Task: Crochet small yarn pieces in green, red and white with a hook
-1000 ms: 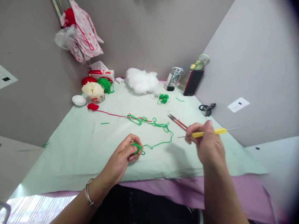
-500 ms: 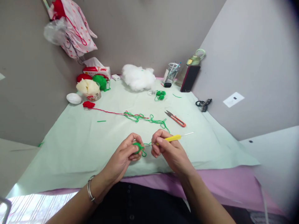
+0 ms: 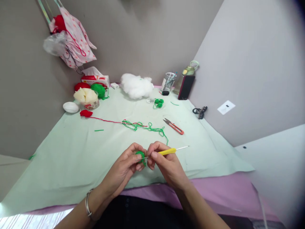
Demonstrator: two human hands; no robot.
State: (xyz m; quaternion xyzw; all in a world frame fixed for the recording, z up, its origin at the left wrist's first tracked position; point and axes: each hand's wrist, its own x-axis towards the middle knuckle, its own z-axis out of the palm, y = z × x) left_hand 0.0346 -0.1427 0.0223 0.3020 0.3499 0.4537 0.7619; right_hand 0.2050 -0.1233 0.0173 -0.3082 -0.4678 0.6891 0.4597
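Note:
Between the thumb and fingers of my left hand (image 3: pixel 125 163) is a small green crochet piece (image 3: pixel 140 156), partly hidden by the fingers. My right hand (image 3: pixel 164 162) is closed on a crochet hook (image 3: pixel 168 151) with a yellow handle and metal at both ends. The hook's left end reaches the green piece; whether it passes through a stitch I cannot tell. Beyond my hands, a loose tangle of green yarn (image 3: pixel 156 129) lies on the cloth, and a strand runs from it toward my right hand. A red crochet piece (image 3: pixel 86 113) trails a red strand into that tangle.
Orange thread snips (image 3: pixel 173 126) lie beyond my right hand. White stuffing (image 3: pixel 135 86), a cup of pens (image 3: pixel 168 82), a phone (image 3: pixel 186 87) and a bottle (image 3: pixel 190 68) stand at the back. A green yarn ball (image 3: pixel 98 90) and tissue box (image 3: pixel 105 80) are back left.
The hook has moved left against the green piece, and my hands are closer together. The loop hanging from the piece looks smaller. The whole view has shifted slightly.

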